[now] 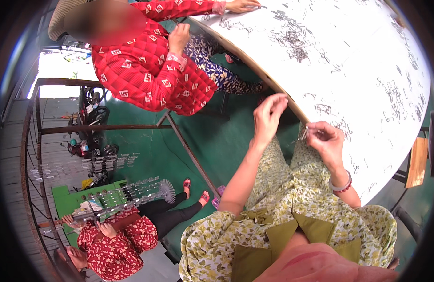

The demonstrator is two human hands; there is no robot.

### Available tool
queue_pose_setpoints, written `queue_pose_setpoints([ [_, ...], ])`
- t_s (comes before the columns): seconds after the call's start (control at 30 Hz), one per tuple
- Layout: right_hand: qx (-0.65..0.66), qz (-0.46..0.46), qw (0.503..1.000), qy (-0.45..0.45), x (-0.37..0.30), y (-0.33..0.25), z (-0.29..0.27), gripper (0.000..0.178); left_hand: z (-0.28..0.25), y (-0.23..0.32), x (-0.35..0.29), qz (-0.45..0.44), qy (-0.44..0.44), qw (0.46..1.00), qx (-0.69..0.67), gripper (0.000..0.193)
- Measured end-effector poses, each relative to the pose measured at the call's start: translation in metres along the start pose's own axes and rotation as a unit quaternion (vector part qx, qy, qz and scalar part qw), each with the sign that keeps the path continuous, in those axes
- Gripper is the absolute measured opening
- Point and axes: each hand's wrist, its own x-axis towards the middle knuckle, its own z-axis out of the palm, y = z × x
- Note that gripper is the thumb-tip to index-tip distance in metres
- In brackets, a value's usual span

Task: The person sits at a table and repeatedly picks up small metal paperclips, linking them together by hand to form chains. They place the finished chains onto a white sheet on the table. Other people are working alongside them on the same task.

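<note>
Just off the near edge of the white table (348, 89), my left hand (269, 120) is raised with its fingers bent and pressed together. What lies in that pinch, if anything, is too small to make out. To its right, my right hand (326, 143) pinches small, shiny metal pieces (305, 133) between thumb and fingertips, over my lap. Their exact shape is unclear. Many thin, dark, wire-like pieces (294, 40) are scattered in loose clusters on the tabletop, with another cluster (393, 101) farther right.
At the table's far left sits a co-worker in a red patterned jacket (151, 70), one hand on the tabletop. Lower left, another person in a red floral top (118, 244) is beside a green table (66, 197) and hanging metal strands (146, 188). A metal frame (104, 128) stands left.
</note>
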Motion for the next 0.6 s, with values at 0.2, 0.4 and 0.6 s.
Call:
queue_pose_setpoints([
  [0.2,0.014,0.015,1.0,-0.011,-0.003,-0.003,0.006,0.022,0.029,-0.047,0.143,0.178,0.007,0.96,0.218,0.016],
  [0.4,0.004,0.008,1.0,-0.01,-0.004,-0.007,0.012,0.021,0.062,-0.071,0.184,0.17,-0.034,0.847,0.503,0.011],
  [0.6,-0.011,-0.009,1.0,-0.013,-0.003,-0.005,0.013,0.021,0.051,-0.01,0.203,0.235,0.03,0.869,0.435,0.009],
])
